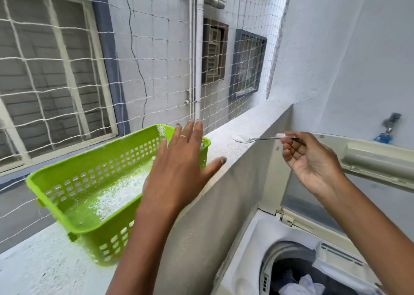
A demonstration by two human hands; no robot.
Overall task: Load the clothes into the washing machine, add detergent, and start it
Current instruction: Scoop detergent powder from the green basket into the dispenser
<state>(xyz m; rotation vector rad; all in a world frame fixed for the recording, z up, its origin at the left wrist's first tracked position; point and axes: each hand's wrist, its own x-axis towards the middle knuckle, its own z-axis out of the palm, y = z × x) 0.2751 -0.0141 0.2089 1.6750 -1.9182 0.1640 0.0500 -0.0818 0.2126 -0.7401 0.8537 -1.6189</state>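
Pinching a thin metal spoon (257, 139) by its handle, the right hand (313, 160) hovers above the washing machine (244, 259). Left hand (179, 169), fingers spread, covers the perforated green plastic basket (94, 182) dusted with white powder.

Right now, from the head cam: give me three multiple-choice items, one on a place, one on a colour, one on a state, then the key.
1. Where does the basket sit?
A. on the ledge
B. inside the washing machine
C. on the floor

2. What colour is the basket?
A. blue
B. green
C. red

3. What is the right hand doing?
A. resting open
B. pressing a button
C. pinching a spoon

Key: 1 A, it stands on the ledge by the netting. 2 B, bright green plastic. 3 C, fingers grip the handle, white powder in the bowl; the left hand is open and empty.
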